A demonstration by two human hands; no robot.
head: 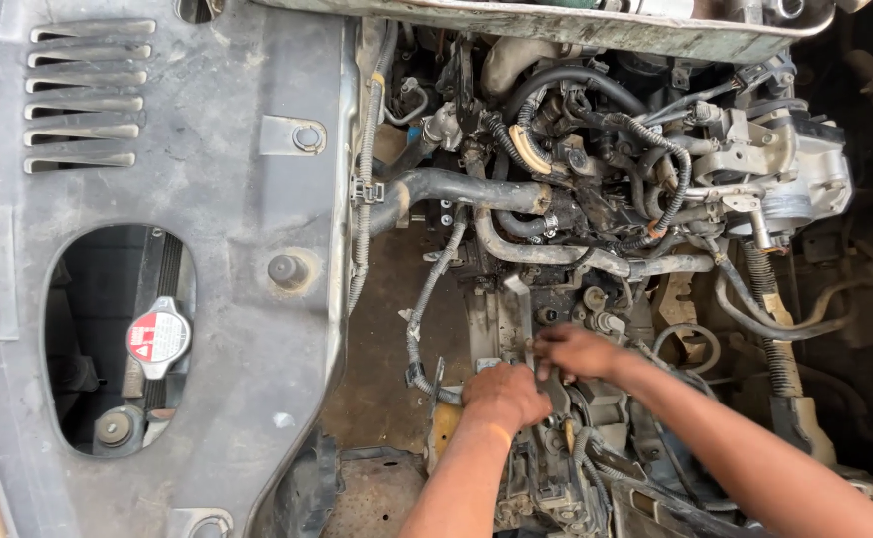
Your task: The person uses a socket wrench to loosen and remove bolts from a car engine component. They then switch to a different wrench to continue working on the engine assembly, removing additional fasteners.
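I look down into an open car engine bay full of dirty hoses (476, 189), pipes and wiring. My left hand (504, 396) is curled into a fist low in the middle, gripping a small part on the greasy gearbox housing (556, 468). Just right of it and above, my right hand (578, 351) pinches something small at the same spot, fingers closed. What each hand grips is hidden by the fingers. Both forearms come in from the bottom edge.
A grey plastic radiator cover (247, 199) fills the left side, with vent slots and an oval opening showing a silver radiator cap (158, 337) with a red label. A light metal pump or bracket assembly (785, 179) sits at upper right. Corrugated cable conduits hang around the hands.
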